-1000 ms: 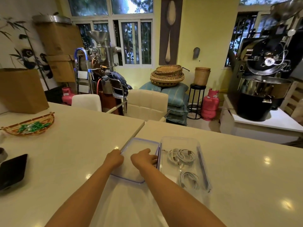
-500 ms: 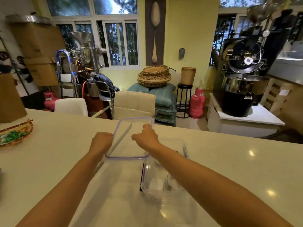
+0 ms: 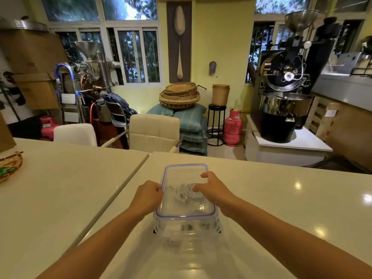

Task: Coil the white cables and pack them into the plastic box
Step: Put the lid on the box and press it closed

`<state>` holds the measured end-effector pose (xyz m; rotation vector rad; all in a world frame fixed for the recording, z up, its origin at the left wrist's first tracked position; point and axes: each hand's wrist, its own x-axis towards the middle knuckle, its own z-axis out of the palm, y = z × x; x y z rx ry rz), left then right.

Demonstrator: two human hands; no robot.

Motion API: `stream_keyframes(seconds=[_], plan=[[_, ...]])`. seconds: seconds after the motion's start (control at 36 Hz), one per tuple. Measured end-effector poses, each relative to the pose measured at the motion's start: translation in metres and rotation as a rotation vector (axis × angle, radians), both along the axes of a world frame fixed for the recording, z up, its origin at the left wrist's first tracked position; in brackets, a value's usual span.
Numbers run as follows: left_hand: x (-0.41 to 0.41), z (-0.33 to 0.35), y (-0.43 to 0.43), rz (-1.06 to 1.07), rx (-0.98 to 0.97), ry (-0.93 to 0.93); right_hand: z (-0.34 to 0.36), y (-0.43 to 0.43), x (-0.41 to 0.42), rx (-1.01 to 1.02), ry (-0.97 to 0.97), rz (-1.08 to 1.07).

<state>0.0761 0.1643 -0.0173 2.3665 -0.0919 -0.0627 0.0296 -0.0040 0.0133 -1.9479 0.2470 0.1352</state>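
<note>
A clear plastic box (image 3: pixel 187 228) stands on the cream table in front of me. Its clear lid with a blue rim (image 3: pixel 182 174) lies flat on top of the box. Coiled white cables (image 3: pixel 186 193) show through the lid inside the box. My left hand (image 3: pixel 148 197) grips the lid's left edge. On the right side, my right hand (image 3: pixel 211 187) holds the lid with its fingers curled over the top. Part of the cables is hidden under my right hand.
A woven basket with green items (image 3: pixel 9 168) sits at the table's left edge. A seam (image 3: pixel 120 190) between two tabletops runs just left of the box. Two pale chairs (image 3: pixel 154 132) stand behind the table, with pink gas cylinders and machines beyond.
The lid was lifted from the table left of the box, carried over, and now lies on top of the box. Both hands moved with it. The camera view turned right.
</note>
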Motion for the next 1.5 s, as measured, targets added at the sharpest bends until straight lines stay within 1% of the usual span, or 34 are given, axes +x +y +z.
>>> stream_keyframes(seconds=[0.31,0.53,0.64,0.89,1.08,1.22,1.31,1.39,1.5], plan=[[-0.021,0.003,-0.001,-0.011,0.068,0.000,-0.008,0.002,-0.018,-0.060,-0.013,0.067],[-0.026,0.006,-0.006,-0.020,0.113,-0.009,-0.011,-0.004,-0.027,-0.161,-0.012,0.134],[-0.027,0.005,-0.008,-0.023,0.119,-0.024,-0.018,-0.010,-0.033,-0.189,-0.051,0.162],[-0.021,0.005,-0.012,-0.024,0.120,-0.038,-0.029,-0.017,-0.038,-0.209,-0.135,0.115],[-0.010,0.000,-0.012,-0.007,0.072,-0.038,-0.028,-0.017,-0.029,-0.223,-0.131,0.146],[-0.002,-0.006,-0.013,-0.007,0.119,-0.054,-0.030,-0.014,-0.024,-0.297,-0.145,0.203],[-0.006,-0.006,-0.015,-0.025,0.193,-0.071,-0.034,-0.014,-0.023,-0.331,-0.130,0.234],[-0.014,-0.006,-0.019,-0.040,0.314,-0.134,-0.037,-0.016,-0.023,-0.369,-0.112,0.253],[-0.017,-0.009,-0.020,-0.043,0.349,-0.148,-0.037,-0.017,-0.025,-0.373,-0.100,0.269]])
